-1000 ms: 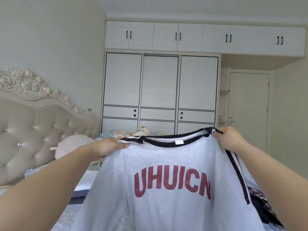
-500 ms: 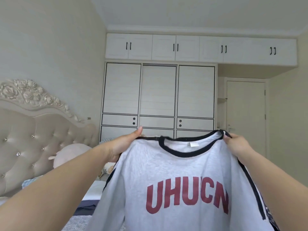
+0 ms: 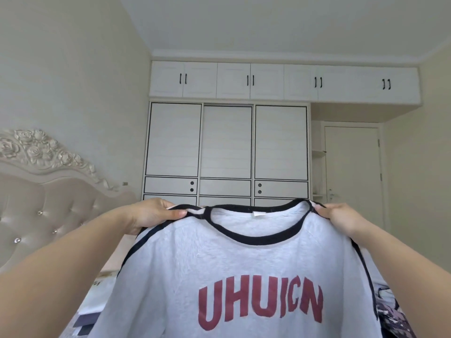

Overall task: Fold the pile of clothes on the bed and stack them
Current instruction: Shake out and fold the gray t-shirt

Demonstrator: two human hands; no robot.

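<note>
Nearest the camera, two bare forearms reach forward and up from the lower corners of the view. Between them hangs a light grey T-shirt (image 3: 244, 264), held up by its shoulders in front of the camera with its front facing the person. The shirt bears the dark red letters "UHUICN" (image 3: 260, 304) across the chest, a black ribbed collar (image 3: 256, 236) with a small white label (image 3: 257, 213) inside the back of the neck, and black piping along both shoulder seams. Its lower part runs out of the bottom edge of the view.

The left hand (image 3: 151, 215) grips the shirt's left shoulder, its fingers curled closed over the bunched fabric just beside the collar. The right hand (image 3: 341, 219) pinches the right shoulder at the collar's end, its fingers closed on the cloth.

Below the shirt, at lower left, part of the bed (image 3: 97, 306) shows with pale and dark cloth lying on it; what these pieces are cannot be told. At lower right, beside the right forearm, a patterned dark and white fabric (image 3: 390, 313) is partly visible.

Farther off on the left stands a tufted, button-studded headboard (image 3: 44, 215) topped by a carved rose crest (image 3: 41, 152).

At the far wall stands a white wardrobe (image 3: 227, 152) with three black-outlined panels and drawers below. Above it runs a row of white overhead cabinets (image 3: 283, 81) with black handles. To the right of the wardrobe is a closed white door (image 3: 352, 176).
</note>
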